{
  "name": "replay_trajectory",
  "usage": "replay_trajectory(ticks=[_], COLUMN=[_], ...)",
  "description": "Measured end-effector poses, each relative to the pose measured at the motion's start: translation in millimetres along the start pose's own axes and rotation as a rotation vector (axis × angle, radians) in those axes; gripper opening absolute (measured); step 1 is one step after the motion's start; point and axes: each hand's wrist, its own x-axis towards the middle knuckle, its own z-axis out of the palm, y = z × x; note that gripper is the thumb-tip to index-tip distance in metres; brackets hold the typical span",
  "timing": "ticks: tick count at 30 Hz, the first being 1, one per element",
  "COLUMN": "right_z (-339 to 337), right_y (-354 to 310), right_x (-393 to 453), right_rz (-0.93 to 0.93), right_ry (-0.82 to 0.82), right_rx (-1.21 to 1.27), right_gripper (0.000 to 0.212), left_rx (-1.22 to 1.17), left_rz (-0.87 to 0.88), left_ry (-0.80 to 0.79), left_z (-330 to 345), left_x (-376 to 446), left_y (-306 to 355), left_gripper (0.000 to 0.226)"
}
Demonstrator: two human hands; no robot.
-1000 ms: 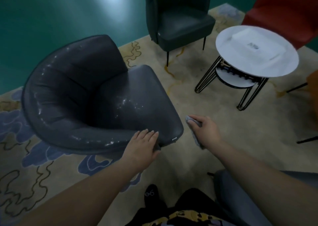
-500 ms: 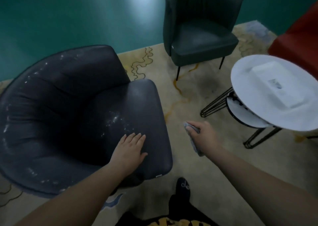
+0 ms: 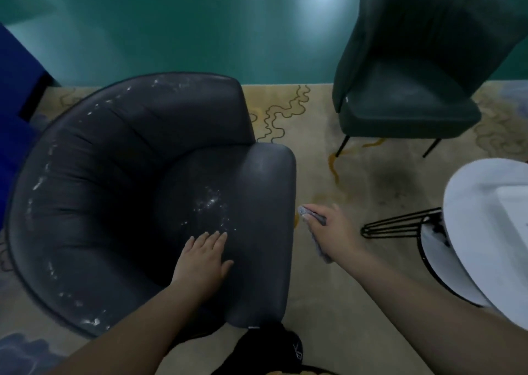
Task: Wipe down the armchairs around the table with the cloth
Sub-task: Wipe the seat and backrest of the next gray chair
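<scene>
Left hand, fingers straight and flat, rests on the seat of the dark grey armchair. Right hand grips the grey cloth with curled fingers, just beside the seat's front edge, above the patterned carpet.

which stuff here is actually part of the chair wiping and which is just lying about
Job: grey cloth gripped in the right hand; dark grey armchair under the flat left hand; green armchair.
Lying about: rug; white round table.
</scene>
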Motion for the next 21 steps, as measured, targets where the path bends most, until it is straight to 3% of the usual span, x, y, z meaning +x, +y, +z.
replay_trajectory(ticks=[10,21], right_z=[33.4,109.7], right_y=[-30.1,-61.3], right_x=[102.0,214.7], right_rz=[-0.192,-0.377], right_ry=[-0.074,-0.457], right_rx=[-0.163,-0.306], right_gripper=[0.022,0.025], left_rx=[-0.023,-0.204], left_rz=[-0.16,-0.563], left_ry=[0.002,-0.061], left_z=[-13.8,24.3], left_x=[37.1,49.6], left_y=[-56.6,-58.0], left_gripper=[0.069,0.069])
